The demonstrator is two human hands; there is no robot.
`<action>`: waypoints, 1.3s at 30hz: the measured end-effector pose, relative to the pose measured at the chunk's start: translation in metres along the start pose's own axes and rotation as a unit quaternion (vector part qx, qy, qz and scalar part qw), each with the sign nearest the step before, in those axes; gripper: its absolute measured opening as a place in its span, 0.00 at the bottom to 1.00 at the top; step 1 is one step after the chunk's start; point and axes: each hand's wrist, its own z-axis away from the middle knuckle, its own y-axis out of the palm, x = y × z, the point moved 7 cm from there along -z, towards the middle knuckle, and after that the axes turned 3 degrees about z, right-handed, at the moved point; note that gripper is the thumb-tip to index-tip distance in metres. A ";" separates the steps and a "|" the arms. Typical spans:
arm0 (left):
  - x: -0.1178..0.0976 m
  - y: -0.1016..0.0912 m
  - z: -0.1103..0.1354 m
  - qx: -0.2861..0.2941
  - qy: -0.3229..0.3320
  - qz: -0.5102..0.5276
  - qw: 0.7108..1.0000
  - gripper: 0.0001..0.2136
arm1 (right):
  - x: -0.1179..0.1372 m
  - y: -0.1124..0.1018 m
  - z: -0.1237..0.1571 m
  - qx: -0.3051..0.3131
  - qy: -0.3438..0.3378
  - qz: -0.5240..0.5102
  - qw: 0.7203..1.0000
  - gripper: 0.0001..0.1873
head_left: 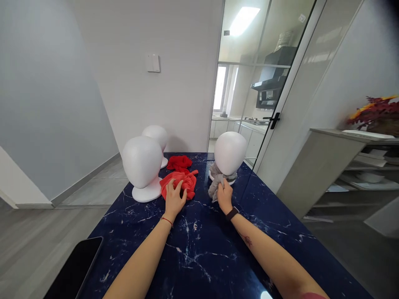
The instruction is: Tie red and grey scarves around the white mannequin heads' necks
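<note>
My left hand [175, 200] rests on a bunched coral-red cloth [190, 187] with gathered folds. Its fingers are curved and apart, and a gap shows between thumb and fingers. My right hand [225, 195] is closed on a crumpled grey cloth [215, 190], which lies around the neck and base of a white foam mannequin head [230, 153]. Just left of the coral cloth stands a second white mannequin head [142, 162], and a third head [156, 136] is partly hidden behind it. A darker red cloth [180, 162] lies crumpled beyond the coral one.
All of this is on a dark blue marbled table [199, 249]. A black phone [75, 268] lies at the near left edge. Behind are a wall and a glass door [249, 83] to a kitchen. A grey shelf unit [324, 166] with flowers on top stands right.
</note>
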 end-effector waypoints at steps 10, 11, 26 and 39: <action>-0.046 -0.010 0.043 0.140 0.116 0.146 0.972 0.24 | 0.121 -0.022 0.092 0.145 -0.208 -0.097 0.962 0.08; -0.049 -0.011 0.047 0.142 0.119 0.150 0.971 0.21 | 0.132 -0.025 0.098 0.154 -0.244 -0.104 0.952 0.08; -0.030 -0.020 0.043 0.070 -0.029 0.239 0.968 0.11 | 0.159 -0.050 0.106 0.219 -0.321 -0.139 0.911 0.11; -0.060 -0.016 0.045 0.155 0.050 0.285 0.945 0.12 | 0.101 -0.066 0.040 0.121 -0.163 0.117 0.972 0.20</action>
